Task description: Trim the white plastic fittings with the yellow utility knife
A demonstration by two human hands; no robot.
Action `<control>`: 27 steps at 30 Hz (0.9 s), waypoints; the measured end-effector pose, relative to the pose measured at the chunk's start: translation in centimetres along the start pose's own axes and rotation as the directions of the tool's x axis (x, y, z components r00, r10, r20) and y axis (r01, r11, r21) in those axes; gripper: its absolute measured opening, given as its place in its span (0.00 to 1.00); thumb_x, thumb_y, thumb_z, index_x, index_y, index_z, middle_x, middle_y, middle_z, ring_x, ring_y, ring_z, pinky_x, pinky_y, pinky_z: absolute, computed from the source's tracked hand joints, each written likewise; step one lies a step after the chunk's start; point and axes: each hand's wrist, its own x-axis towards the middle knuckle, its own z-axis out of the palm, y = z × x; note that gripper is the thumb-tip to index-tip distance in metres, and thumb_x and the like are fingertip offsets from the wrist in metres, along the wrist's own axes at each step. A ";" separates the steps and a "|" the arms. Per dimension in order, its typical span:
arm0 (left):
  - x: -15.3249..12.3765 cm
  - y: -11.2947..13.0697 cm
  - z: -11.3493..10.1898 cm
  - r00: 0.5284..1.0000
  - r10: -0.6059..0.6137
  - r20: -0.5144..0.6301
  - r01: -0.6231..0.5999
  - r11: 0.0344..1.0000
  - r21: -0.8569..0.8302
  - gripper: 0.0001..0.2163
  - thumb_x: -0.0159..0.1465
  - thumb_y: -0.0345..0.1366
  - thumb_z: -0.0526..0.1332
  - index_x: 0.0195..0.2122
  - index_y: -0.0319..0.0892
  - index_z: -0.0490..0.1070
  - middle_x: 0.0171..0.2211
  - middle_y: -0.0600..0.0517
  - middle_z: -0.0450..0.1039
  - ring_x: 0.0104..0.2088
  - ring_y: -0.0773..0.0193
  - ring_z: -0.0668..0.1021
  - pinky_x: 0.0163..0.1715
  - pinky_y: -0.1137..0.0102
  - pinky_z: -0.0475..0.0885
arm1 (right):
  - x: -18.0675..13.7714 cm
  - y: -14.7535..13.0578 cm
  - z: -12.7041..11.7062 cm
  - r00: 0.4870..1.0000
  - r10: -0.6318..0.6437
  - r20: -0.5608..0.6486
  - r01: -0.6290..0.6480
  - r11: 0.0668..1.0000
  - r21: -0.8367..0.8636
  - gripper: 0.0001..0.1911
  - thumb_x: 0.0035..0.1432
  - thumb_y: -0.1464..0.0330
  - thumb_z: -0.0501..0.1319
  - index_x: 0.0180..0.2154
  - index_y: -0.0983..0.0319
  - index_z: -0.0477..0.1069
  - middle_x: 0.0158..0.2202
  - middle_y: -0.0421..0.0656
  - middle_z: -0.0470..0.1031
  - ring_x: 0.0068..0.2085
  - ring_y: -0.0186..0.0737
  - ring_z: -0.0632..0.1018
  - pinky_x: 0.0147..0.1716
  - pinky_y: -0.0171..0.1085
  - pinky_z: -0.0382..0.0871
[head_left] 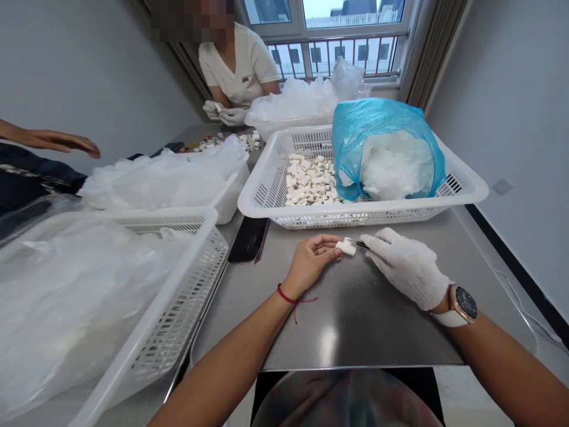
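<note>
My left hand (311, 261), bare with a red string bracelet, pinches a small white T-shaped pipe fitting (347, 247) by one end just above the steel table (329, 314). Opposite it, my right hand (406, 265), in a white knit glove, is closed on a thin dark tool (362, 244). The tool's tip points at the fitting and lies very close to it; whether they touch I cannot tell. Most of the tool is hidden by the gloved fingers. Beyond both hands, many white fittings (311, 181) lie in a white plastic basket (284, 212).
A blue plastic bag (377, 115) sits in the same basket. Left of me are baskets heaped with clear plastic bags (89, 296) and a dark phone (248, 239). A co-worker in white gloves (231, 115) works across the table; another person's hand (66, 141) reaches in at left.
</note>
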 end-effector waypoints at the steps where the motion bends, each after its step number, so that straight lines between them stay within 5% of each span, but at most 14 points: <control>1: 0.0 0.0 0.0 1.000 0.003 -0.003 -0.003 1.000 0.003 0.13 0.50 0.37 0.71 0.36 0.38 0.77 0.30 0.49 0.79 0.30 0.64 0.79 0.36 0.67 0.76 | 0.0 0.0 0.0 1.000 0.004 -0.003 -0.004 1.000 0.002 0.18 0.69 0.61 0.46 0.54 0.53 0.67 0.43 0.42 0.74 0.32 0.34 0.74 0.22 0.36 0.49; 27: 0.0 0.1 0.0 0.999 0.018 -0.037 -0.016 0.999 0.048 0.13 0.49 0.38 0.71 0.34 0.38 0.77 0.28 0.49 0.79 0.29 0.64 0.79 0.34 0.68 0.75 | 0.0 -0.1 0.0 1.000 0.000 0.012 0.000 1.000 -0.002 0.18 0.69 0.61 0.46 0.54 0.52 0.68 0.42 0.42 0.74 0.31 0.34 0.74 0.22 0.35 0.50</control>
